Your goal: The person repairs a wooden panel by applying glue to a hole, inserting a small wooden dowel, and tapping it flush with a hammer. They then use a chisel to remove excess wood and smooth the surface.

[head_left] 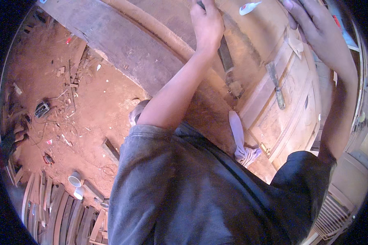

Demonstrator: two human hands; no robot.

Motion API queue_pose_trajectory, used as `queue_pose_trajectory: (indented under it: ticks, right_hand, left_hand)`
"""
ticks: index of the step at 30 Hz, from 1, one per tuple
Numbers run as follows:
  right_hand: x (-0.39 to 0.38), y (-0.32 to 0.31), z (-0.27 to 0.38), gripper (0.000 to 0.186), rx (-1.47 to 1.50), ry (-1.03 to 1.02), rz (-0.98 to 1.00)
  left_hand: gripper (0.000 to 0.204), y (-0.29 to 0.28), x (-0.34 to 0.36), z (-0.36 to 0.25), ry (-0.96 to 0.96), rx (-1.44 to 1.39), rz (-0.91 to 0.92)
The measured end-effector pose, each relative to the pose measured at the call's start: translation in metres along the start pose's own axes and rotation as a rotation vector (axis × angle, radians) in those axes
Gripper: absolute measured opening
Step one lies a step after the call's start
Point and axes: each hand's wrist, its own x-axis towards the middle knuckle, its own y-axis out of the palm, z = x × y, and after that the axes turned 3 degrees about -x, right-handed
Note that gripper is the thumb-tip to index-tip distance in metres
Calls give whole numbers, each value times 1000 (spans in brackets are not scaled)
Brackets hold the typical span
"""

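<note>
Reaching far out over a wooden door panel (292, 110) lying flat on a bench, the person stretches both arms toward the top of the head view. The left hand (206, 22) is curled around something dark whose tip barely shows at the frame's upper edge; the fingers look pressed together around it, but what it is cannot be told. The right hand (315, 28) lies flatter, fingers spread and resting on the door's far right part, just beside a folded scrap of sandpaper (295, 43). A putty knife (275, 83) lies loose on the door's frame between the two arms, and a small white tube (249, 7) sits at the far edge. A white rag (240, 141) hangs over the near edge of the bench close to the grey shirt (192, 192). Judging by the pale, dusty look of the wood, smoothing or filling seems to be under way, with the near panels looking untouched, though that is hard to confirm. On the left a heavy dark beam (122, 45) borders the bench, and beyond it the red earthen floor (98, 110) lies open, littered with offcuts, while stacked slats (61, 216) crowd the near left corner. To the right the door's edge runs close to the frame's rim, leaving little room there.
</note>
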Motion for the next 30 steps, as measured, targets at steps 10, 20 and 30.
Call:
queue_pose_trajectory:
  ticks: [10, 20, 30]
  right_hand:
    - [-72, 73, -39, 37, 237, 357, -438]
    - [-191, 297, -136, 37, 491, 909, -396]
    - [41, 159, 0, 50, 651, 228, -896]
  left_hand:
    - [49, 12, 7, 8, 18, 165, 132]
    - [45, 21, 24, 20, -145, 232, 204]
    - [61, 16, 5, -8, -64, 457, 364]
